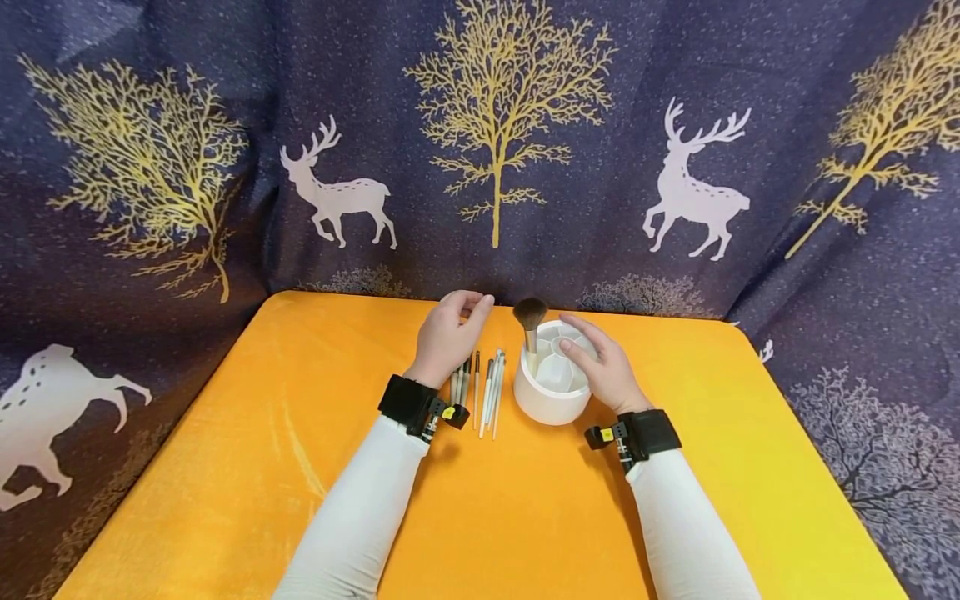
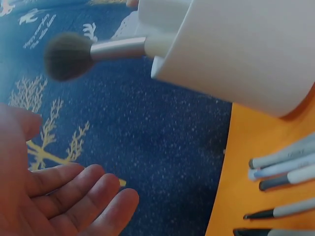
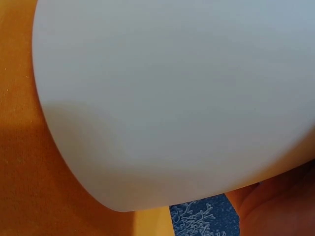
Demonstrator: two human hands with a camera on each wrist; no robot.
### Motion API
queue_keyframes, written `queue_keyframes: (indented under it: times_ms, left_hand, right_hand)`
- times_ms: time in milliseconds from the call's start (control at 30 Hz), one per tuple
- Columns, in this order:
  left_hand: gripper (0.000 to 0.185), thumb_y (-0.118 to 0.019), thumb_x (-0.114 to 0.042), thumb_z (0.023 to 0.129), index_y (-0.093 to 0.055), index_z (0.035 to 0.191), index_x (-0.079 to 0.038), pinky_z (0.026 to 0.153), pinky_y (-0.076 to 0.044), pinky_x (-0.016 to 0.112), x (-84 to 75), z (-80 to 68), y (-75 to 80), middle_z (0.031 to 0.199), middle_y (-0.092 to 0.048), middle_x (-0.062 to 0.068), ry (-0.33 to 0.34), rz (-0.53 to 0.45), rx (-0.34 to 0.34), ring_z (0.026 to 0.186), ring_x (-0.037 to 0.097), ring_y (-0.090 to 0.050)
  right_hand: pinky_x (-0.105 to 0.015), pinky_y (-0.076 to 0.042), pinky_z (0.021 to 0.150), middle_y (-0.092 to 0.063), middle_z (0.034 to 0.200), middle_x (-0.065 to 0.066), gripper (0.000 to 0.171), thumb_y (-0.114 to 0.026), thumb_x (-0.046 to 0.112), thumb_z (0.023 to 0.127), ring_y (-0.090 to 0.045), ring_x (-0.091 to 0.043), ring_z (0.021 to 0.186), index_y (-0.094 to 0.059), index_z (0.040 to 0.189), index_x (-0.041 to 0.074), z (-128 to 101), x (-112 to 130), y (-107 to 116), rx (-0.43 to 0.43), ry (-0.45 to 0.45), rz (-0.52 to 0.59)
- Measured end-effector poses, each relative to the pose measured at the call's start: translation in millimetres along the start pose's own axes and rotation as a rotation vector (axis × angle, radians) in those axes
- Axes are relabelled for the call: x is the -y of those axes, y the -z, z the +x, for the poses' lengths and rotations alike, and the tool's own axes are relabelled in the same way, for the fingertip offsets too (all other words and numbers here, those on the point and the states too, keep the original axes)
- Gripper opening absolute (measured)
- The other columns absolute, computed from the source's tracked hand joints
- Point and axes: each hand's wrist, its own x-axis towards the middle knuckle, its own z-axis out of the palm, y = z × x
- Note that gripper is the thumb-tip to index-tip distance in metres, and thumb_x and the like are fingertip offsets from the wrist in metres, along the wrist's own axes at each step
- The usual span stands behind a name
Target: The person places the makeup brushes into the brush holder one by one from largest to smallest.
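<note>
Two hands meet at the frame centre: the left hand hovers with relaxed fingers above the thin grey-handled brushes, the right hand grasps the round white plastic holder holding a brown powder brush, on the orange desk.

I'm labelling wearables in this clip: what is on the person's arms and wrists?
Both arms wear long, close-fitting white sleeves. A black band wraps each wrist, the left wrist band and the right wrist band, each carrying a small black device with a yellow mark. The left hand and right hand are bare, without rings or gloves.
</note>
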Motion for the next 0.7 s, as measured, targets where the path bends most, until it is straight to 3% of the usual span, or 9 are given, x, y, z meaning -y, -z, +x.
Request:
queue_keyframes:
  times_ms: [267,700]
  left_hand:
    - [0.047,-0.061,-0.046,0.115,-0.072,0.134,-0.005,0.096,-0.055,0.047,19.0,4.4,6.8,0.121,-0.074,0.011,0.075,0.034,-0.010,0.110,0.030,-0.070]
    - [0.042,-0.067,-0.040,0.112,-0.072,0.133,-0.005,0.094,-0.056,0.050,44.3,0.9,12.4,0.120,-0.076,0.014,0.207,0.072,0.118,0.105,0.032,-0.072]
  right_hand:
    - [-0.061,-0.030,0.130,-0.054,0.167,-0.012,0.054,-0.065,0.032,0.113,-0.043,-0.036,0.159,-0.057,0.164,0.015,0.6,-0.7,0.5,-0.001,0.011,-0.001]
    - [-0.063,-0.031,0.129,-0.055,0.167,-0.012,0.054,-0.065,0.032,0.113,-0.045,-0.037,0.158,-0.057,0.163,0.015,-0.1,-0.7,-0.2,-0.003,0.010,0.017]
